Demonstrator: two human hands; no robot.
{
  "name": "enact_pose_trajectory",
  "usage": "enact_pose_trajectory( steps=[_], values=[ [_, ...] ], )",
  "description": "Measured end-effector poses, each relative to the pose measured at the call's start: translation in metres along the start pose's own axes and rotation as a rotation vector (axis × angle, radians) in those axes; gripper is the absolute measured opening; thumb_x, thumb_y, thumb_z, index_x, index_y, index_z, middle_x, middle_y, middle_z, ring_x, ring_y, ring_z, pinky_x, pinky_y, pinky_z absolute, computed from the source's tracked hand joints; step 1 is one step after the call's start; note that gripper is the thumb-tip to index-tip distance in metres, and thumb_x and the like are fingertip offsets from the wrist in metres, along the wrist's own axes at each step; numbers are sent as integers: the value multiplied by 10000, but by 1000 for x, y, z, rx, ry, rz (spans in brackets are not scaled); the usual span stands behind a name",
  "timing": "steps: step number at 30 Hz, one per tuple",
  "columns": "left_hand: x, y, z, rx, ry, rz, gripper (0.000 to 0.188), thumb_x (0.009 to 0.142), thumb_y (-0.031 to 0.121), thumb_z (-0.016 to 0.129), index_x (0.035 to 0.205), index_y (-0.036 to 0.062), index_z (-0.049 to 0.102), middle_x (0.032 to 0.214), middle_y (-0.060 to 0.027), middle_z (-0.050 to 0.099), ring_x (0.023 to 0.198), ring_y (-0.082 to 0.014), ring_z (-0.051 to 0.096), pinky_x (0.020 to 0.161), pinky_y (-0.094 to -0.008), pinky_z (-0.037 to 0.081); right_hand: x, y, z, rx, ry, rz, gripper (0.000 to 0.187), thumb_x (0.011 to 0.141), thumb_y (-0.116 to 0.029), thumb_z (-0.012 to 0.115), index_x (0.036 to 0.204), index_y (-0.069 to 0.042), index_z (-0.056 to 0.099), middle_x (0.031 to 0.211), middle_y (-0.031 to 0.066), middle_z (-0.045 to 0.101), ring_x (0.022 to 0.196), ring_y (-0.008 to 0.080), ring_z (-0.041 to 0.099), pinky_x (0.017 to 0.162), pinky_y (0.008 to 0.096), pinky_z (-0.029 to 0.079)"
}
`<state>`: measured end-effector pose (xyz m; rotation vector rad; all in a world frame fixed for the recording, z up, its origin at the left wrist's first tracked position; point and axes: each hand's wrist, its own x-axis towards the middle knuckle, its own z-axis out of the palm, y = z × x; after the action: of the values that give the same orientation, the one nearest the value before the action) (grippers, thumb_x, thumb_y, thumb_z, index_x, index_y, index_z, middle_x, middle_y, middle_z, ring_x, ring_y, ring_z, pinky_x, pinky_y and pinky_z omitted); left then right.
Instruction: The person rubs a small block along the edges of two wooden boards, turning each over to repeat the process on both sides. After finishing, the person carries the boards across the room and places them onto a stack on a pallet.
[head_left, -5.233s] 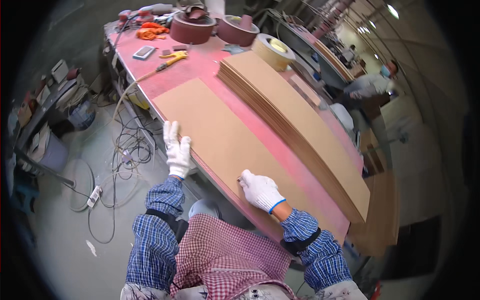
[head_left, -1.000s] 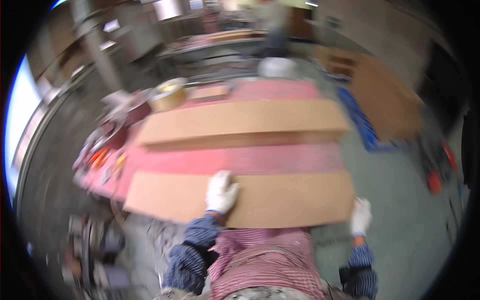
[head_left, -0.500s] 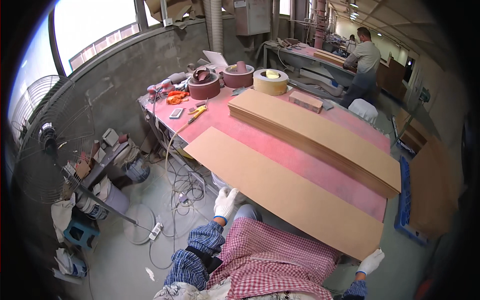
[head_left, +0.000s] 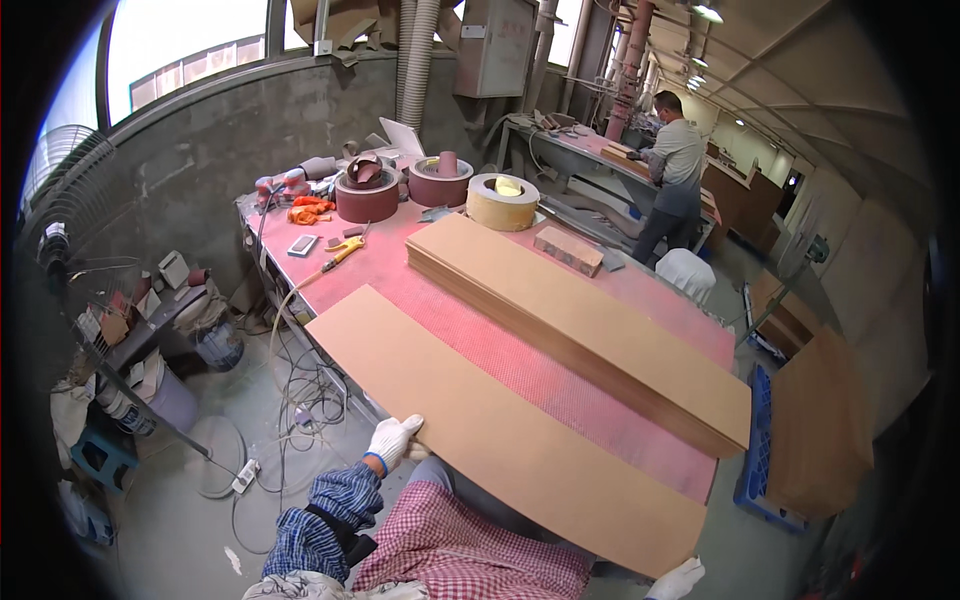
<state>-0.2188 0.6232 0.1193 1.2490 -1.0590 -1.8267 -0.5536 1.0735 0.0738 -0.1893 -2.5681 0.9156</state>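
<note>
A long tan fibreboard panel (head_left: 500, 430) lies along the near side of the pink-topped table (head_left: 470, 327), its near edge jutting toward me. My left hand (head_left: 394, 442), in a white knit glove, is closed on that near edge, left of the middle. At the near right corner, my gloved right hand (head_left: 677, 578) holds the panel's end; its lower part is cut off by the frame. Behind the panel, across a strip of pink surface, sits a neat stack of similar panels (head_left: 580, 325).
Sanding-belt rolls (head_left: 367, 203), a yellow roll (head_left: 502, 210), a brick-like block (head_left: 568, 250) and a yellow air blow gun (head_left: 342, 250) occupy the table's far side. Cables (head_left: 300, 390) and a fan (head_left: 75, 250) are at left. A blue pallet (head_left: 757, 440) stands right; a co-worker (head_left: 677, 170) stands beyond.
The view has swung, so the scene sits farther left. My left hand has come up onto the panel's near edge and now grips it; my right hand stays at the corner.
</note>
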Motion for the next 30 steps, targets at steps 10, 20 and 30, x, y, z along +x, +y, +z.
enact_pose_trajectory(
  steps=[10, 20, 30],
  values=[
    [7, 0, -22, -106, -106, -285, 357, 944, 195, 507, 1247, 9, 480, 1166, -154, 607, 940, -351, 652, 826, -531, 534, 6, 5, -5, -59, -80, 83, 409, 984, -398, 403, 1060, -27, 556, 1041, 222, 618, 928, 421, 582, 776, 469, 477],
    [-31, 80, 35, -80, -32, -221, 328, 924, 162, 534, 1222, 30, 497, 1100, -110, 616, 957, -272, 645, 785, -464, 565, 57, -40, -49, -130, -457, 178, 465, 941, -428, 444, 1055, 2, 578, 1041, 257, 605, 960, 426, 562, 832, 483, 440],
    [7, 152, 99, -225, -257, -126, 380, 946, 160, 527, 1281, -6, 460, 1222, -134, 588, 1062, -263, 620, 847, -412, 556, 97, -133, -76, 31, -289, 282, 531, 919, -419, 469, 1114, 60, 590, 1149, 262, 590, 1075, 394, 536, 934, 423, 410]
  ],
)
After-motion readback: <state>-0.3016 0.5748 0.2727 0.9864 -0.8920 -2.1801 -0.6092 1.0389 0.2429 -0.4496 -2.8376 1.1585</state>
